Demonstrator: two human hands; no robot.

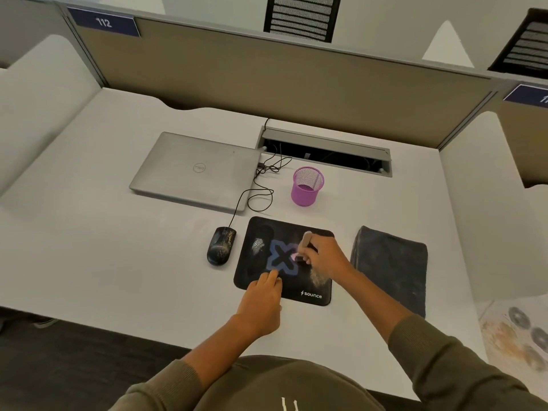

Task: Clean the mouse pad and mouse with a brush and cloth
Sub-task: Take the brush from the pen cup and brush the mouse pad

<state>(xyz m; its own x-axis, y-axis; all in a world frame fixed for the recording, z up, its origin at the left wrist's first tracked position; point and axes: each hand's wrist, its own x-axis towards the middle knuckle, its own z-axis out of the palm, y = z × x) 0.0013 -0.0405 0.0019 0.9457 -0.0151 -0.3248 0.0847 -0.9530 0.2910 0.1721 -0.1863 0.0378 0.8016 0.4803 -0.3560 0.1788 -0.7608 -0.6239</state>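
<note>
A black mouse pad (311, 287) with a blue X logo lies on the white desk, with dusty patches at its left and lower right. My right hand (324, 259) grips a small brush (305, 243), whose head touches the pad near the X. My left hand (262, 298) presses straight fingertips on the pad's lower middle. A black wired mouse (221, 246), speckled with dust, sits just left of the pad. A dark folded cloth (390, 268) lies to the right of the pad.
A shut silver laptop (195, 170) lies behind the mouse, its cable looping toward a desk cable tray (326, 149). A purple mesh pen cup (307, 186) stands behind the pad. Beige partition walls border the desk.
</note>
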